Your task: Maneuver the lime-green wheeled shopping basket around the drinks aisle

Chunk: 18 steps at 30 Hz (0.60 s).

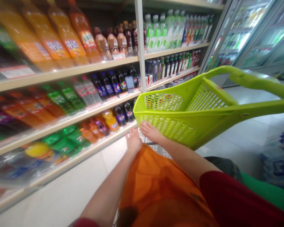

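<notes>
A lime-green plastic basket cart (pixel 198 116) with slotted walls and a long looped handle stands in front of me to the right. Against the lower front corner of its wall rests my right hand (pixel 150 130), fingers stretched out and holding nothing that shows. Just left of it is my left hand (pixel 134 141), its fingers spread, close to the lowest drink shelf. Part of a wire frame (pixel 164 151) shows below my hands. Orange cloth (pixel 161 186) covers my front and hides much of what lies beneath.
Shelves (pixel 85 67) of bottled drinks run along the left and back. Big orange soda bottles (pixel 72 44) fill the upper left shelf. Glass-door coolers (pixel 248 37) stand at the far right. Wrapped packs (pixel 279 157) sit on the right floor, near a person's green garment (pixel 262 189).
</notes>
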Each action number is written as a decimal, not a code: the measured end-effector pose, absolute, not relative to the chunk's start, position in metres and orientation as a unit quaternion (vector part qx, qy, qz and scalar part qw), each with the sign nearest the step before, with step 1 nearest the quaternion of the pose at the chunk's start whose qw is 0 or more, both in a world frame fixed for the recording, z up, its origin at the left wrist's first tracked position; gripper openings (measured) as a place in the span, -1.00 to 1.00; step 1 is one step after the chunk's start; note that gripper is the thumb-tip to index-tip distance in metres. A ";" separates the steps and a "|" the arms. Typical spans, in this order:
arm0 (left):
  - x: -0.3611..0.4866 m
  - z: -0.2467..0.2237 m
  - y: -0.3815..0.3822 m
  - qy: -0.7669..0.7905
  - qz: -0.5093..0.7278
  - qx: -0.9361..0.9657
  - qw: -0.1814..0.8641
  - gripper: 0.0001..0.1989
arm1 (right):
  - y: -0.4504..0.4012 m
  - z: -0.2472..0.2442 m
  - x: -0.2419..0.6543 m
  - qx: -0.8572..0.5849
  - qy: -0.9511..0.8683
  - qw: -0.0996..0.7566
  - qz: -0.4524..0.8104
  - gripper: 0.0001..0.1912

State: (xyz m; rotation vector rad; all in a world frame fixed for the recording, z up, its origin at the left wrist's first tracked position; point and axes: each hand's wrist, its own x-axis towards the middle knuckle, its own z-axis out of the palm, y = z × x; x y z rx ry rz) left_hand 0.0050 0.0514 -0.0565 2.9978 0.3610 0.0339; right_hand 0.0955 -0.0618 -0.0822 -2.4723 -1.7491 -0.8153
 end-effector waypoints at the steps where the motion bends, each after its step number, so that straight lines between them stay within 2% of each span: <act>1: 0.004 -0.056 0.052 0.121 0.008 0.991 0.056 -0.39 | -0.064 -0.079 0.092 -0.787 -0.554 0.012 -0.271 -0.70; 6: -0.001 -0.053 0.047 0.121 0.017 0.992 0.041 -0.35 | -0.073 -0.044 0.087 -0.801 -0.485 0.068 -0.345 -0.60; 9: -0.005 -0.051 0.039 0.094 0.036 0.994 0.031 -0.38 | -0.081 -0.036 0.091 -0.819 -0.453 0.067 -0.347 -0.59; 18: -0.012 -0.053 0.018 0.036 0.040 0.998 0.014 -0.40 | -0.113 -0.084 0.074 -0.821 -0.474 -0.006 -0.318 -0.65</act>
